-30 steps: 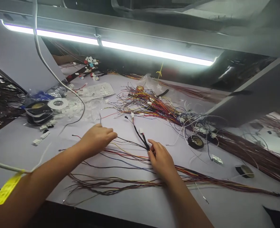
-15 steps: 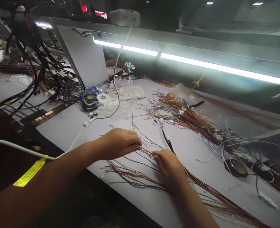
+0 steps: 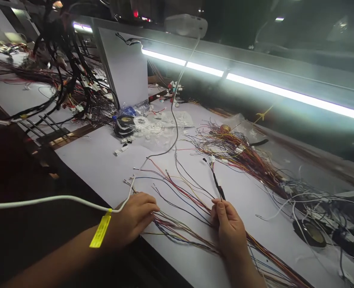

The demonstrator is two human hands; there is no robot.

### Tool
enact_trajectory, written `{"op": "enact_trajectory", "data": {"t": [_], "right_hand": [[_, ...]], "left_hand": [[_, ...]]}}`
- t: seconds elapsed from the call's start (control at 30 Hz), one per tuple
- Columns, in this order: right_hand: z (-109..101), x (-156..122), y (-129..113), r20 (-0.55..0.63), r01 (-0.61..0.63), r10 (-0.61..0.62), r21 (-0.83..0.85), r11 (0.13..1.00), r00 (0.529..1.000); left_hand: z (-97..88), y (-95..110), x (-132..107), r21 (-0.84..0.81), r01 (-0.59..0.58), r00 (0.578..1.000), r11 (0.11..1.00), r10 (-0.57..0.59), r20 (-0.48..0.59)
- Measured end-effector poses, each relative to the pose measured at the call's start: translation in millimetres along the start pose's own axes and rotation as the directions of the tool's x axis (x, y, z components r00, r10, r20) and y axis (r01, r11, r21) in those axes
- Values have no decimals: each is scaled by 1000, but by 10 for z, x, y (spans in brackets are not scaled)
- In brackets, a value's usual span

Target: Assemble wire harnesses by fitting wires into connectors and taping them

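My right hand [image 3: 228, 220] pinches a bundle of thin wires, thumb against the fingers. Loose ends of red wires [image 3: 180, 190] and blue wires fan out leftward from it across the white tabletop. At the front edge, my left hand [image 3: 141, 214] has its fingers curled in over the ends of a lower group of multicoloured wires [image 3: 180, 230]; the fingertips are partly hidden. Small metal terminals show on several wire ends. A black-sleeved cable [image 3: 217, 182] with a white connector lies just beyond my right hand. A white cable [image 3: 65, 197] with a yellow tag [image 3: 101, 231] passes over my left wrist.
A large heap of mixed wires [image 3: 240, 148] lies at the back right. Tape rolls [image 3: 310, 232] sit at the right. Clear plastic bags [image 3: 161, 128] and white connectors [image 3: 121, 150] are at the back left. A lit tube [image 3: 285, 90] runs above the table; black cables [image 3: 71, 60] hang at left.
My left hand has moved away from my right hand, toward the front edge and the lower wire ends. My right hand has turned, thumb now up, still on the wires. The view has shifted.
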State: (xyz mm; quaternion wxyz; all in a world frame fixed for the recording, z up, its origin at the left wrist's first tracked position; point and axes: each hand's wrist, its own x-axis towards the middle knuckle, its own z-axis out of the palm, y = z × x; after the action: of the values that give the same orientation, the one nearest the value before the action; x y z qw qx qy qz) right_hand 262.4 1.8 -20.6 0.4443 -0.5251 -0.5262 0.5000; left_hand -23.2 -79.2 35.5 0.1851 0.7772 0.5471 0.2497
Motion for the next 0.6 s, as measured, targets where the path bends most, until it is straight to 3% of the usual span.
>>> {"op": "enact_trajectory", "data": {"t": [0.1, 0.17, 0.27, 0.37, 0.43, 0.5, 0.6], "right_hand": [[-12, -13, 30, 15, -14, 15, -9, 1000, 1000], [-19, -13, 61, 30, -33, 33, 14, 999, 999], [-28, -5, 88, 35, -56, 54, 46, 997, 998], [-31, 0, 74, 34, -62, 61, 55, 997, 998], [-30, -1, 53, 39, -63, 60, 89, 994, 997], [-23, -2, 37, 39, -71, 65, 160, 985, 997], [-5, 5, 17, 37, -90, 82, 302, 949, 996]], "left_hand": [[199, -6, 55, 147, -17, 1000, 989, 20, -19], [267, -16, 120, 237, -59, 998, 970, 49, 45], [284, -43, 284, 248, -138, 982, 959, 100, 160], [231, -170, 568, 216, 28, 999, 976, -35, 30], [174, -324, 792, 211, 158, 987, 965, -154, -37], [115, -499, 994, 209, 210, 976, 955, -218, 16], [36, -702, 1195, 182, 171, 969, 968, -199, 149]]}}
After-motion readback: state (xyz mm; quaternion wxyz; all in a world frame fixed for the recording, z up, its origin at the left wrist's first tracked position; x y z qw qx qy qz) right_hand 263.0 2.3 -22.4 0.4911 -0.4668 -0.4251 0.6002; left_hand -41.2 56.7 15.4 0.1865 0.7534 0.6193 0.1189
